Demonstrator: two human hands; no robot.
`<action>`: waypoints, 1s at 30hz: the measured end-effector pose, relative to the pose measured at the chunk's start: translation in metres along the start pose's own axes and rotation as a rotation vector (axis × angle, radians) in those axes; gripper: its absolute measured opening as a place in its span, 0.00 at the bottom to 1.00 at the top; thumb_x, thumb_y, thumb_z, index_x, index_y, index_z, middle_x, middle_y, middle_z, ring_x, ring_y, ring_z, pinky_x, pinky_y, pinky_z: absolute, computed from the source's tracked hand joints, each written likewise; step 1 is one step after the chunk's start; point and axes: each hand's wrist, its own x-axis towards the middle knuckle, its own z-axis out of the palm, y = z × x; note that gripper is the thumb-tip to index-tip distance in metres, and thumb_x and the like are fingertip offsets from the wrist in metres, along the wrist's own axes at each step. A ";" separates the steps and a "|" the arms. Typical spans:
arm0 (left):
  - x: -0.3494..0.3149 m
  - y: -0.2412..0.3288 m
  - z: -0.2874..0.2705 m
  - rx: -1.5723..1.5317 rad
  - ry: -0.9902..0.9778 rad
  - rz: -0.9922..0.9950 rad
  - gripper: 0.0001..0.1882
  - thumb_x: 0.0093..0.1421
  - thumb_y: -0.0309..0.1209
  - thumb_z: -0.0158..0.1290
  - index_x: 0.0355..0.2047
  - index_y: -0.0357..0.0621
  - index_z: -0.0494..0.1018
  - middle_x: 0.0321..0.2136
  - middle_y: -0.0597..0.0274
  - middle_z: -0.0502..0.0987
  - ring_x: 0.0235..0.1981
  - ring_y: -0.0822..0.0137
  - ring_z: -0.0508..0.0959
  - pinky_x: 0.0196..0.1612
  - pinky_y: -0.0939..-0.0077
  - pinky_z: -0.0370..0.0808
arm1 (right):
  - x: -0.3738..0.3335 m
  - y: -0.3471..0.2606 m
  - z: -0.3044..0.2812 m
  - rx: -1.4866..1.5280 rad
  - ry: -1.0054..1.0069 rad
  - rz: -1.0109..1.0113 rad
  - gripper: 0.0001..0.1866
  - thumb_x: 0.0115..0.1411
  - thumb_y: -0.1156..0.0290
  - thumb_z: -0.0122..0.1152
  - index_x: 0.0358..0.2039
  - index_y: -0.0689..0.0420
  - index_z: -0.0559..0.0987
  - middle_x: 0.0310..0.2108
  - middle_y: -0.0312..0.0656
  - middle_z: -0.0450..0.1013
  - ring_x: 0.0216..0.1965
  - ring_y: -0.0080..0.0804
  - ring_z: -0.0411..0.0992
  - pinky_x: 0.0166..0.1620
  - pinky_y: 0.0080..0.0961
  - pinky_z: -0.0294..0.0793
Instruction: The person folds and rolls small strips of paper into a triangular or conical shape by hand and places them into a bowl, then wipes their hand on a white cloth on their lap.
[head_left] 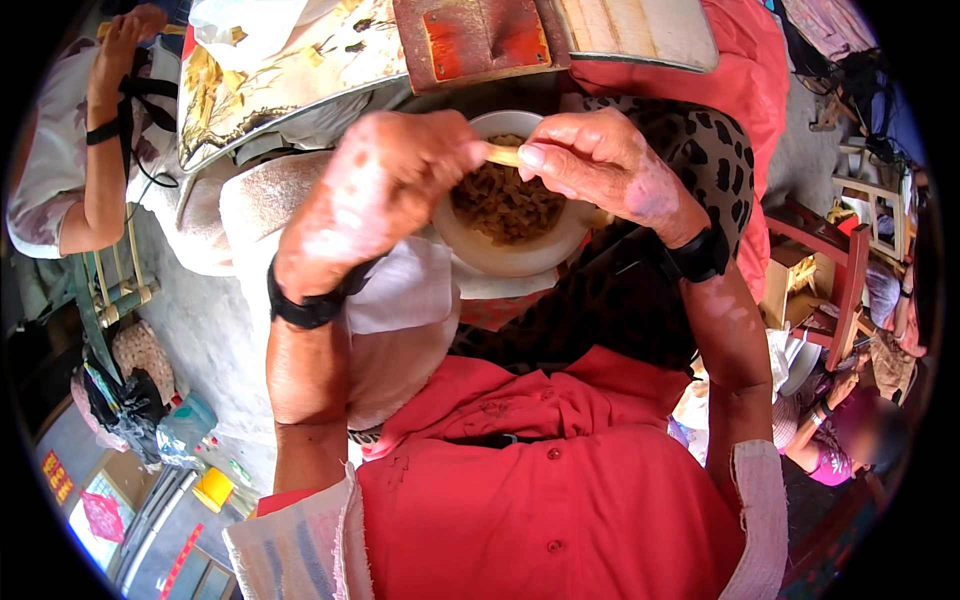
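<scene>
A white bowl point(520, 255) heaped with pale brown shelled bits rests on my lap, over red and leopard-print cloth. Just above its rim both hands pinch one small tan pod-like piece point(503, 155). My left hand point(375, 190) holds its left end with fingers closed. My right hand point(600, 160) grips the right end between thumb and forefinger. Each wrist wears a black band. The piece is mostly hidden by my fingertips.
A white cloth point(405, 290) lies under the bowl's left side. A floral sack point(290, 75) and a red wooden board point(480, 35) lie beyond the bowl. Another person point(70, 150) sits at the upper left. A red wooden chair point(835, 260) stands at the right, near another person's hand point(840, 385).
</scene>
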 end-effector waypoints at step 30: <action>0.019 0.005 0.036 0.010 0.219 0.311 0.09 0.54 0.18 0.51 0.37 0.30 0.72 0.37 0.45 0.75 0.40 0.47 0.75 0.41 0.66 0.74 | 0.001 -0.001 0.020 0.250 0.270 -0.029 0.16 0.63 0.62 0.50 0.29 0.64 0.74 0.19 0.29 0.59 0.21 0.13 0.55 0.23 0.13 0.55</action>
